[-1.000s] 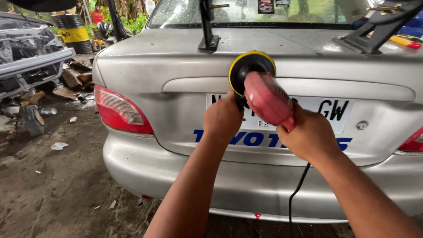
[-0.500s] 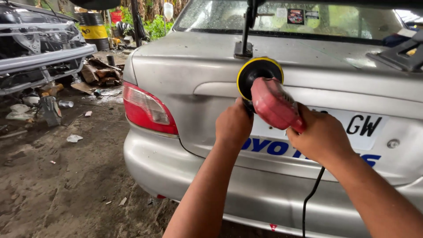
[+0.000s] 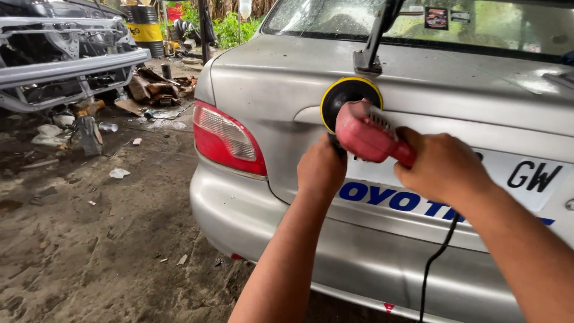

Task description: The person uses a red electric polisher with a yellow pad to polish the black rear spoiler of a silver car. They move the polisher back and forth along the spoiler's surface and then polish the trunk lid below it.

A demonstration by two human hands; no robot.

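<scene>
Left hand (image 3: 321, 169): fingers clenched around the side grip of the red handheld electric polisher (image 3: 366, 133).
Right hand (image 3: 443, 166): fingers grasping the polisher's rear handle; black cord (image 3: 435, 257) hangs below.
Pad: round black yellow-rimmed disc (image 3: 348, 100) pressed against the silver car boot lid (image 3: 287, 90), left of centre.
Progress: judging by the dull, streaked paint, polishing looks partial; the lid's right side and silver rear bumper (image 3: 251, 209) appear untreated.
Far left: stripped grey car front (image 3: 66, 60).

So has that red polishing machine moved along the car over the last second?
Yes. The red polisher has slid leftward across the silver trunk lid, from above the number plate toward the red tail light.
</scene>
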